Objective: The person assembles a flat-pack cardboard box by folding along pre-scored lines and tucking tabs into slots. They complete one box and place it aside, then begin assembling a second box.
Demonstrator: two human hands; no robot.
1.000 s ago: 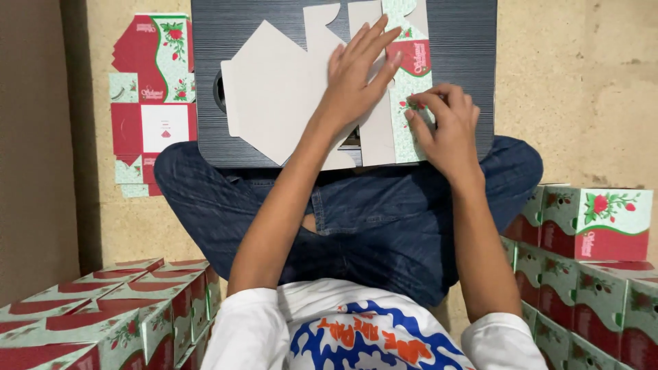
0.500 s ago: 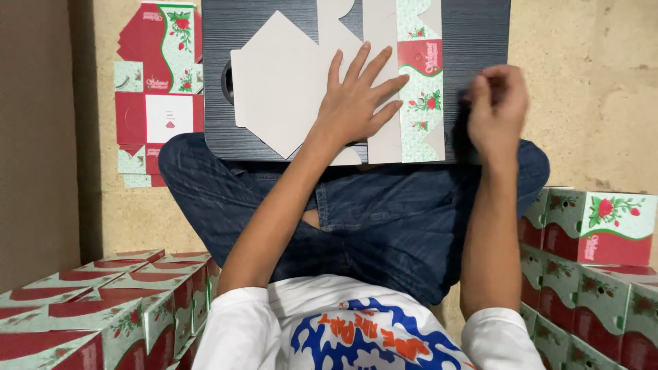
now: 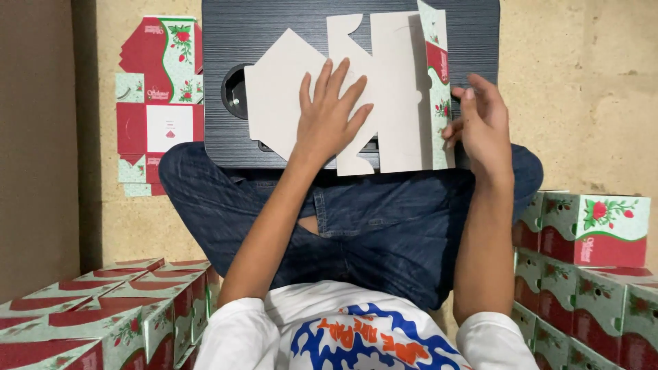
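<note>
1. While the person sits cross-legged on the floor, a dark lap desk [image 3: 288, 27] rests over the denim-clad knees, and a flat unfolded carton blank [image 3: 397, 89] lies on it, plain grey side up
2. Left hand [image 3: 331, 120] lies palm down on the middle of the blank, fingers spread wide and flat, pressing the card against the desk; it grips nothing
3. Right hand [image 3: 483, 123] is at the blank's right edge, fingers loosely curled and half open, fingertips touching the raised side flap [image 3: 437, 82]
4. That flap stands tilted up from the desk, showing its printed face in pale green with a red band and a rose pattern; whether the fingers pinch it or only push against it cannot be told
5. A round recess [image 3: 235, 92] in the desk shows at the blank's left edge, partly covered by the card
6. A second printed blank [image 3: 161, 103], red and green, lies flat on the floor to the left of the desk, well apart from both hands
7. Finished boxes of the same print stand stacked at lower left [image 3: 103, 308] and at right [image 3: 596, 233], beside the person's legs
</note>
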